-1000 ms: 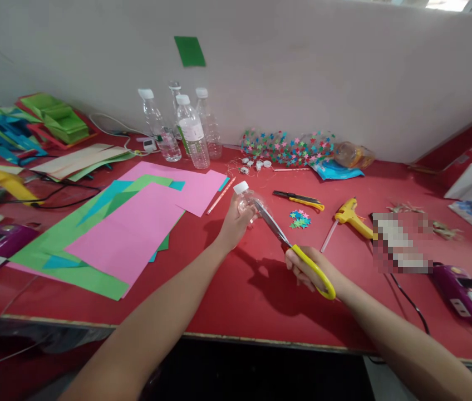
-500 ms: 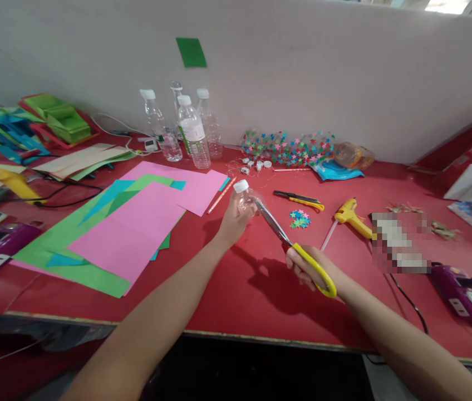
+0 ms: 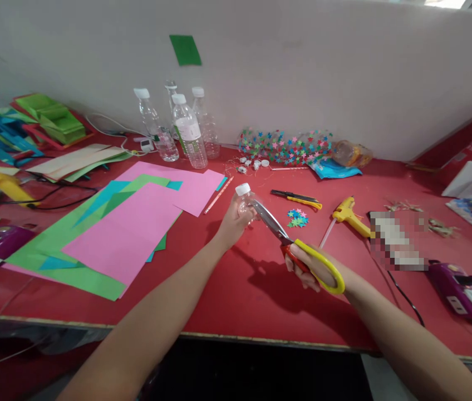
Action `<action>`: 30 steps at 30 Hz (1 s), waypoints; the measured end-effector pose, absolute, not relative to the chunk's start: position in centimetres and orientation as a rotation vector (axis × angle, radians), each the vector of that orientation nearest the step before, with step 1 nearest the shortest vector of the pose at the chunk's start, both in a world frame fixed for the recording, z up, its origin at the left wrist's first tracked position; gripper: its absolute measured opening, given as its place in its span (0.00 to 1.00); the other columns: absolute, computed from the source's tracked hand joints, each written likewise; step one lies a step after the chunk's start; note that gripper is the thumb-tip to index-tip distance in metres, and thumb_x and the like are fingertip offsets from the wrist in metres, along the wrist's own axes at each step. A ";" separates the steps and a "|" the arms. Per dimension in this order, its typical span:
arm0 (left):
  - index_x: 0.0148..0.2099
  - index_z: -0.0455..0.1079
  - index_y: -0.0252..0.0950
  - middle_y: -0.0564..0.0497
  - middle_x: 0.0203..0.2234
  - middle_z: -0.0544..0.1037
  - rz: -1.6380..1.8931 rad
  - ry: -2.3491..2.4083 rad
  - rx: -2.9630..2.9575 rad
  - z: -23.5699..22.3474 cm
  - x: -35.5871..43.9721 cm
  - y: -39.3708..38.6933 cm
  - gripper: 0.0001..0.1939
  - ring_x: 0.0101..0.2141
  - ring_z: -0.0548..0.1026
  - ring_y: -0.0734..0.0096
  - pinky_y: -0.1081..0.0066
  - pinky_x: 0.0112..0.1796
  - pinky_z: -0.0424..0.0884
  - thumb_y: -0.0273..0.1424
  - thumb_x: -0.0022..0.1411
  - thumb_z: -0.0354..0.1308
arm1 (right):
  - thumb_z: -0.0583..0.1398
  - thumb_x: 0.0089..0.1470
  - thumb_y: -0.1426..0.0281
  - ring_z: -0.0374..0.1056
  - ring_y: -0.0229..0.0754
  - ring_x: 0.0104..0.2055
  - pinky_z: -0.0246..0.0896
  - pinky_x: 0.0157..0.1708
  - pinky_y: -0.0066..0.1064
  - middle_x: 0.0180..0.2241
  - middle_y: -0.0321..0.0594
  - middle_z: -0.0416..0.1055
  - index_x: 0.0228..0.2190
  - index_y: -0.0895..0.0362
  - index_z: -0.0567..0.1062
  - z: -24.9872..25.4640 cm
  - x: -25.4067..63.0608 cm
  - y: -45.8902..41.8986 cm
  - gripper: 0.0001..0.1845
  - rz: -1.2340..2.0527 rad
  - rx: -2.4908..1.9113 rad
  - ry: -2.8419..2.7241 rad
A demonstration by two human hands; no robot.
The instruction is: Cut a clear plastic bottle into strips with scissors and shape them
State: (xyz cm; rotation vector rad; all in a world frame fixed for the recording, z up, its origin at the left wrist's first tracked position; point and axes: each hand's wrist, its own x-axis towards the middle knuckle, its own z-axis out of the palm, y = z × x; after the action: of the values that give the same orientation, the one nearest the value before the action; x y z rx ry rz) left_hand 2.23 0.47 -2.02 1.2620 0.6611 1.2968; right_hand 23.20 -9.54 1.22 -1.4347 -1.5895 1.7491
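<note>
noting at far left a purple and white power strip (image 3: pixel 0 252), lying on the red tabletop (image 3: pixel 202 303), just in front of a bright yellow glue gun (image 3: pixel 8 188). finding behind these a construction of blue and green paper strips (image 3: pixel 4 133). observing next some overlapping pink, green and blue paper sheets (image 3: pixel 123 231), spreading flat to the left of the hands. recording beyond the sheets a group of clear plastic bottles with white caps (image 3: pixel 190 132), standing near the pale wall (image 3: pixel 286 67).

locating a clear plastic bottle top with a white cap (image 3: pixel 244 198) near centre, being held above the tabletop, cap uppermost. confirming the left hand (image 3: pixel 232 223) as clamping around this bottle top below the cap. observing a pair of long steel scissors with yellow and red handles (image 3: pixel 286 240), slanting up from lower right, reaching the bottle top close beside the left fingers. being unable to tell the gap between the blades. confirming the right hand (image 3: pixel 301 270) as gripping the handles, staying apart from the left.

noting behind the scissors a black and yellow utility knife (image 3: pixel 296 199), lying near a small pile of coloured star cut-outs (image 3: pixel 298 218). finding farther right a yellow glue gun with a clear stick (image 3: pixel 353 217) and, at far right, a second purple power strip (image 3: pixel 453 284).
</note>
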 end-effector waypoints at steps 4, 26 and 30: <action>0.46 0.61 0.40 0.53 0.33 0.70 1.324 0.655 1.322 -1.8 1.9 0.7 0.21 0.31 0.71 0.73 0.68 0.35 0.72 0.34 0.52 0.63 | 0.49 0.58 0.42 0.53 0.30 0.10 0.60 0.18 0.24 0.10 0.23 0.54 0.27 0.55 0.66 1.7 23.6 -9.5 0.30 1.770 -1.446 -1.584; 0.50 0.62 0.41 0.51 0.37 0.72 1.369 0.768 1.475 -2.4 0.9 1.5 0.22 0.37 0.74 0.68 0.61 0.46 0.70 0.33 0.54 0.62 | 0.48 0.59 0.42 0.54 0.31 0.10 0.65 0.22 0.26 0.09 0.24 0.56 0.27 0.56 0.68 1.0 23.3 -9.3 0.31 1.810 -1.354 -1.601; 0.50 0.62 0.40 0.51 0.37 0.72 1.382 0.732 1.473 -2.5 0.9 1.6 0.22 0.38 0.73 0.67 0.62 0.45 0.70 0.36 0.53 0.62 | 0.47 0.59 0.41 0.53 0.31 0.10 0.68 0.24 0.28 0.09 0.23 0.55 0.28 0.55 0.68 0.9 23.3 -9.5 0.31 1.921 -1.298 -1.537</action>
State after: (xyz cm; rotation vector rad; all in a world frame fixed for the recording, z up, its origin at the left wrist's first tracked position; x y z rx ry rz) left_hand 0.87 1.65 -2.51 1.4732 0.7320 1.3818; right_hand 23.27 -9.52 0.88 -1.2982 -1.5374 1.9214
